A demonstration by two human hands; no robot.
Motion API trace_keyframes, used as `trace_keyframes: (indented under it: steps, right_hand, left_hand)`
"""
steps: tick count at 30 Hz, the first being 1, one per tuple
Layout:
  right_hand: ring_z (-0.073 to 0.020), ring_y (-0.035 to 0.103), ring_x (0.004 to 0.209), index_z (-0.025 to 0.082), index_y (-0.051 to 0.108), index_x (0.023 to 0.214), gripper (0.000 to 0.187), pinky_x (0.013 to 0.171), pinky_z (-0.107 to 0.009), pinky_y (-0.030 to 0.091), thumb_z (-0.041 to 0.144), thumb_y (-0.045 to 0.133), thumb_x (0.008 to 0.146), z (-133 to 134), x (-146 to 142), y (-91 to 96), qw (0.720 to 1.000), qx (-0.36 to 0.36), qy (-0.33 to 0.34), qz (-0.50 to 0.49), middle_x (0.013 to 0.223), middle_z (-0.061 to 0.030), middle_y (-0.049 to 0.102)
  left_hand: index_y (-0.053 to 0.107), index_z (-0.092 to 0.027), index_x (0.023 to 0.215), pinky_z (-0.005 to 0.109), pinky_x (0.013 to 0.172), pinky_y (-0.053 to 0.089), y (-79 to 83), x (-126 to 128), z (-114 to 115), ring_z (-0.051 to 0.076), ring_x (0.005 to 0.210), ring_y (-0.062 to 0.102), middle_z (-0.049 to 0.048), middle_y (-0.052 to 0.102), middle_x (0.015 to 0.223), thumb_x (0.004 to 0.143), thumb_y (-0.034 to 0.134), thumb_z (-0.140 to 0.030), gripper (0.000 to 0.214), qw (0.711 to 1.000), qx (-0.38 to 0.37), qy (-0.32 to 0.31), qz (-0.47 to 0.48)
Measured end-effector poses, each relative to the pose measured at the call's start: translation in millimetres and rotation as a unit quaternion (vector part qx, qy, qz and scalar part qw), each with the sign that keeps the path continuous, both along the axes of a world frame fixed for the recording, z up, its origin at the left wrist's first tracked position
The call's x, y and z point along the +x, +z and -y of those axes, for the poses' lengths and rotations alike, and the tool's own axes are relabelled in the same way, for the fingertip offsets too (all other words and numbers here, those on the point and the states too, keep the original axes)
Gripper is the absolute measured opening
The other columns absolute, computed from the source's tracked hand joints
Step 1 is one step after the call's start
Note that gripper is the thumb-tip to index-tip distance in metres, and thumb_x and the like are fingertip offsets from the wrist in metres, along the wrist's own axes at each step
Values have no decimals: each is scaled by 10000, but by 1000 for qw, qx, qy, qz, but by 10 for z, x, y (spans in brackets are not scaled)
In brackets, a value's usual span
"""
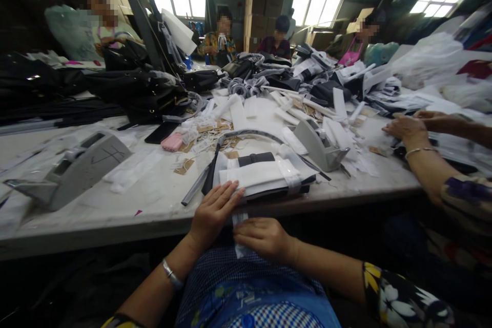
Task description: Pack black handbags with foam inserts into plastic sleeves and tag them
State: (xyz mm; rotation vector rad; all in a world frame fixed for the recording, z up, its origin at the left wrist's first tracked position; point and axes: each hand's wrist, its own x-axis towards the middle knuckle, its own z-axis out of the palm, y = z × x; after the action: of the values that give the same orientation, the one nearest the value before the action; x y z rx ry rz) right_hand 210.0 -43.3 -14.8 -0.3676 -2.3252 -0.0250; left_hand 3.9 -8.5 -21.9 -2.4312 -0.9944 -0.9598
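At left stands a grey, wedge-shaped tape dispenser [92, 169]; at upper left, shiny black bags [149, 100] are heaped, contents hidden. Lower centre, the left hand [218, 206] lies flat, fingers extended, on a dark bag partly covered with white sheeting [253, 174] at the table's near edge. The right hand's [265, 238] fingers pinch a clear plastic strip [241, 250] below it. Wrapping or fastening seems in hand; the next move calls for steady pressure. Upper centre, brown cardboard cartons [255, 15] hide their contents.
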Motion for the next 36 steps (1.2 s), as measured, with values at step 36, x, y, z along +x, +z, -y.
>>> trace_keyframes:
  steps: [36]
  right_hand:
    - [-129,569,691,178,701,815,220,620,-239,367,297,853,709,-1339,-241,698,882,-390,-239,114,802,3,672]
  left_hand:
    - [622,-115,1201,398,1056,479,-36,66,93,236,1225,585,147,668,1216,911,565,-41,304,989,-53,-13,141]
